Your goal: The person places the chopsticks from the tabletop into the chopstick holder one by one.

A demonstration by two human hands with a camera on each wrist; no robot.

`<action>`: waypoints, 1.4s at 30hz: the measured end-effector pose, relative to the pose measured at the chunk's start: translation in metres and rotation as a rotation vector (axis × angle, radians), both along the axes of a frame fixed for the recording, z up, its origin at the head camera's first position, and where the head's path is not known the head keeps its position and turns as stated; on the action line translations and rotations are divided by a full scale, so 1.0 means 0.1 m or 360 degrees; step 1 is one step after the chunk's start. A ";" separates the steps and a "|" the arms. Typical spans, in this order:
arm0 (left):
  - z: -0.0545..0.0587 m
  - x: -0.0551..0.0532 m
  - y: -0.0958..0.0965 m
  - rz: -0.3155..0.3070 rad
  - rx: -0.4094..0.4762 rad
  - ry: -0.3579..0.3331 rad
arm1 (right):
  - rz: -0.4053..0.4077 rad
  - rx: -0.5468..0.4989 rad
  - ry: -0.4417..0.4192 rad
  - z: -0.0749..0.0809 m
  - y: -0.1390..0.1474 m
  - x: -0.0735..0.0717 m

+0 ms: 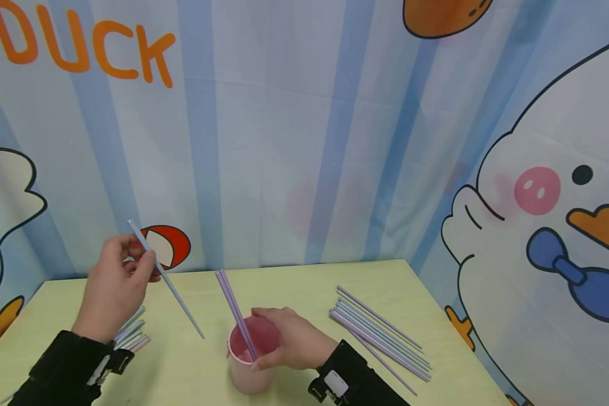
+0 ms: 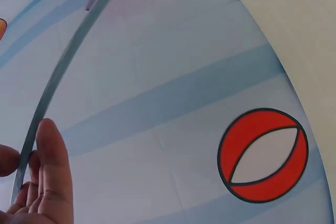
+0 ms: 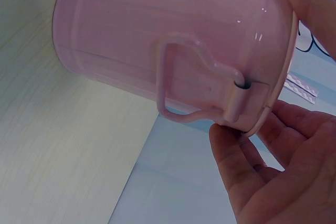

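The pale blue stick (image 1: pixel 181 303) is in my left hand (image 1: pixel 117 287), up off the table (image 1: pixel 304 282), pinched between thumb and fingers nearer its top end. Its long axis runs from 11 o'clock down to 5 o'clock in the head view, and its free lower tip shows just beside the pink bucket (image 1: pixel 251 375), on that bucket's 9 o'clock side. That is the relation I mind most: from my left hand the bucket's mouth lies between 3 and 4 o'clock, and the tip is not over it; how high the tip hangs I cannot tell.

My right hand (image 1: pixel 296 338) grips the bucket's rim from its 3 o'clock side, thumb toward me, fingers at the far edge; the bucket stands upright. Inside it, purple sticks (image 1: pixel 233 304) lean out toward 11 o'clock, on the blue tip's side, so I judge they narrow the way in. A loop handle (image 3: pixel 163 74) sits against the bucket's wall.

Farther out, a bundle of sticks (image 1: pixel 132 330) lies at 9 o'clock from the bucket, partly hidden by my left sleeve (image 1: pixel 56 366); a spread of sticks (image 1: pixel 385 338) lies at 3 o'clock. At 12 o'clock, behind everything, hangs a striped backdrop (image 1: pixel 274 141)
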State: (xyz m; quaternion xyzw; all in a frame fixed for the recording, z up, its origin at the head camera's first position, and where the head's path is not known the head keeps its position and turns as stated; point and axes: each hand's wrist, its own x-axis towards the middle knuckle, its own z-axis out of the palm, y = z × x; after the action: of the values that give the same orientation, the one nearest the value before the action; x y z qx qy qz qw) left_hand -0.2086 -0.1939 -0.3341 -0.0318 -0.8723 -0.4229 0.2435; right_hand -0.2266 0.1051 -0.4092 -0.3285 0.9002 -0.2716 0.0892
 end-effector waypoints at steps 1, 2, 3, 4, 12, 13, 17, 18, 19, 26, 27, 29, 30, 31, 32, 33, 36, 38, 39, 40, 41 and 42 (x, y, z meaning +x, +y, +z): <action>0.01 -0.01 0.02 -0.0006 0.0022 0.0011 | -0.0002 -0.0001 -0.0001 0.00 0.00 0.00; 0.02 -0.02 0.04 -0.0016 0.0047 0.0023 | -0.0004 -0.0001 -0.0002 0.00 0.00 0.00; 0.04 -0.02 0.06 -0.0028 0.0070 0.0034 | -0.0004 -0.0003 -0.0003 0.00 0.00 0.00; 0.05 -0.03 0.08 -0.0042 0.0094 0.0045 | -0.0006 -0.0004 -0.0008 0.00 0.00 0.00; 0.06 -0.06 0.29 -0.0165 0.0223 0.0120 | -0.0007 -0.0011 -0.0045 0.01 0.01 0.00; 0.05 -0.07 0.31 -0.0172 0.0221 0.0127 | -0.0005 -0.0012 -0.0047 0.01 0.01 0.00; -0.01 -0.09 0.40 -0.0194 0.0205 0.0104 | 0.0006 -0.0017 -0.0035 0.02 0.00 0.00; -0.04 -0.10 0.42 -0.0198 0.0202 0.0087 | 0.0008 -0.0017 -0.0034 0.02 0.00 0.00; -0.06 -0.10 0.44 -0.0202 0.0200 0.0068 | 0.0008 -0.0017 -0.0035 0.02 0.00 0.00; -0.23 -0.16 0.51 -0.0207 0.0187 -0.0046 | 0.0019 -0.0023 -0.0035 0.02 0.00 0.00; -0.25 -0.16 0.52 -0.0209 0.0180 -0.0057 | 0.0020 -0.0022 -0.0031 0.02 0.01 0.00; -0.29 -0.18 0.54 -0.0209 0.0161 -0.0085 | 0.0025 -0.0019 -0.0018 0.02 0.01 -0.01; -0.31 -0.18 0.54 -0.0212 0.0153 -0.0097 | 0.0029 -0.0016 -0.0006 0.02 0.01 -0.01; -0.33 -0.19 0.55 -0.0211 0.0140 -0.0110 | 0.0032 -0.0014 0.0004 0.01 0.01 -0.01; -0.35 -0.19 0.55 -0.0211 0.0129 -0.0124 | 0.0034 -0.0013 0.0011 0.01 0.01 -0.01; -0.37 -0.19 0.56 -0.0209 0.0117 -0.0139 | 0.0036 -0.0015 0.0017 0.01 0.01 -0.01; -0.43 -0.20 0.58 -0.0208 0.0079 -0.0179 | 0.0043 -0.0022 0.0035 0.00 0.02 -0.01; -0.46 -0.20 0.59 -0.0203 0.0043 -0.0212 | 0.0041 -0.0029 0.0030 0.00 0.02 -0.01; -0.48 -0.20 0.60 -0.0204 0.0030 -0.0225 | 0.0041 -0.0030 0.0032 0.00 0.02 -0.01; -0.49 -0.20 0.61 -0.0205 0.0016 -0.0242 | 0.0040 -0.0031 0.0032 0.00 0.02 -0.01; -0.51 -0.20 0.61 -0.0206 0.0003 -0.0258 | 0.0038 -0.0031 0.0032 0.00 0.02 -0.01; -0.52 -0.20 0.62 -0.0204 -0.0010 -0.0277 | 0.0036 -0.0031 0.0028 0.00 0.02 -0.01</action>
State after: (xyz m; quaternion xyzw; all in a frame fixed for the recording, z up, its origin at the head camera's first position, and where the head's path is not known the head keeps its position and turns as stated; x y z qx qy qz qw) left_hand -0.2285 -0.1315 -0.3863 -0.0513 -0.8877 -0.4360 0.1391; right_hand -0.2271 0.1069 -0.4092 -0.3419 0.8945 -0.2765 0.0810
